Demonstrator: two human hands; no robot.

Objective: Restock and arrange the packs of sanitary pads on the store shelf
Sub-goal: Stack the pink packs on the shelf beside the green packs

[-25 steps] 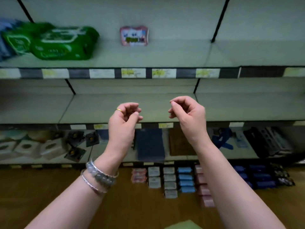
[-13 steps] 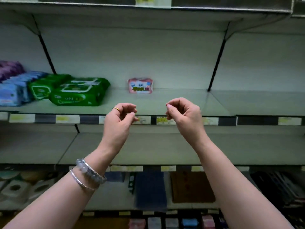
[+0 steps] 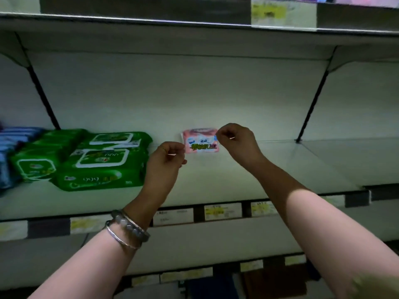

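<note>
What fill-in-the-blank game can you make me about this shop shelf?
1. The small pack standing at the back of the shelf is ____ in colour.
2. The stacked packs lying to that pack's left are ____.
3. The bracelets sit on the person's ____ wrist.

Missing words: pink; green; left.

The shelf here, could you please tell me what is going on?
A person holds both hands, fingers curled, up to a small pink pack standing at the back of the shelf: left hand by its left edge, right hand by its upper right corner. Neither plainly grips it. Green packs lie stacked further left.
</note>
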